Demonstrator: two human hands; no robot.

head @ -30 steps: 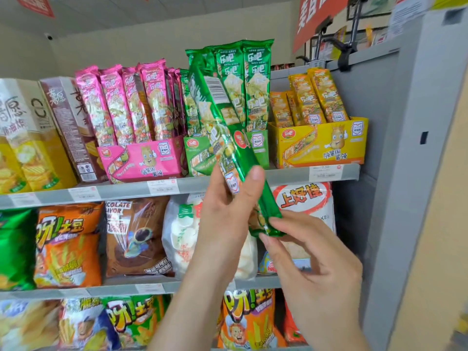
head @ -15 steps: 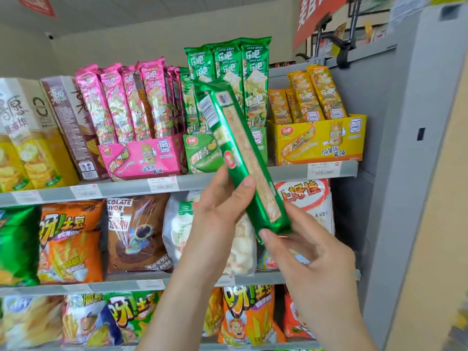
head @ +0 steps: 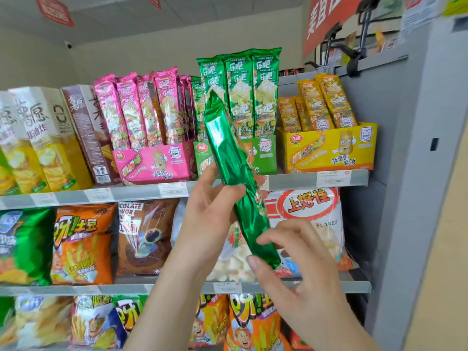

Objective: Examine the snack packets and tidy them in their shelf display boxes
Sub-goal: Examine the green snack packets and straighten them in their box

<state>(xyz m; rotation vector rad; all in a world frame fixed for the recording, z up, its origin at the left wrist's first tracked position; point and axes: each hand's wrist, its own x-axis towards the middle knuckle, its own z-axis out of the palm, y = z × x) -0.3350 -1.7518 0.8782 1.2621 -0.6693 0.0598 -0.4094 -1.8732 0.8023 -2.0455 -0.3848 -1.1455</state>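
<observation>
A long green snack packet [head: 235, 173] tilts in front of the top shelf, its plain foil side towards me. My left hand [head: 210, 214] grips its middle, thumb across the front. My right hand [head: 298, 269] pinches its lower end between thumb and fingers. Behind it stands the green display box [head: 266, 155] holding upright green packets [head: 250, 92]. A pink display box [head: 152, 160] with pink packets [head: 141, 110] stands to its left, and a yellow display box [head: 329, 150] with yellow packets [head: 326, 102] to its right.
Tall chip cartons [head: 43, 138] fill the top shelf's left. The shelf edge [head: 141, 192] carries price tags. Below lie orange bags [head: 81, 244], a brown bag [head: 147, 236] and a white flakes bag [head: 311, 216]. A grey upright panel [head: 415, 173] bounds the right.
The green packet has been turned about its length: its barcode side, then its seam side, and now plain foil faces me. Both hands kept hold and stayed in place.
</observation>
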